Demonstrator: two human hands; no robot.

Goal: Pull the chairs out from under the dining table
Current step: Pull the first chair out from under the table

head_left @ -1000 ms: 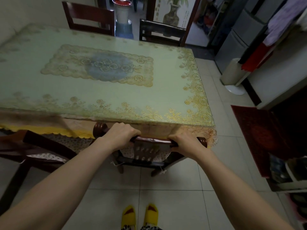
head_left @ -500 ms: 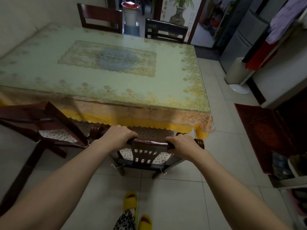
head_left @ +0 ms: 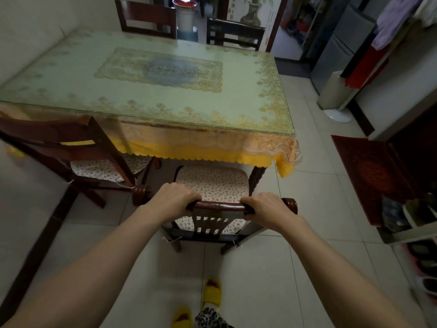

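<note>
Left hand (head_left: 173,200) and right hand (head_left: 267,208) both clamp the top rail of the near chair (head_left: 212,185), its seat mostly clear of the dining table (head_left: 165,95) (front edge under the cloth fringe). Next: a short rearward pull.

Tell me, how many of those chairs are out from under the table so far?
One chair on the left already looks out. Both hands, left hand and right hand, grip the top rail of the near chair, mostly clear of the table. Two far chairs remain.
</note>
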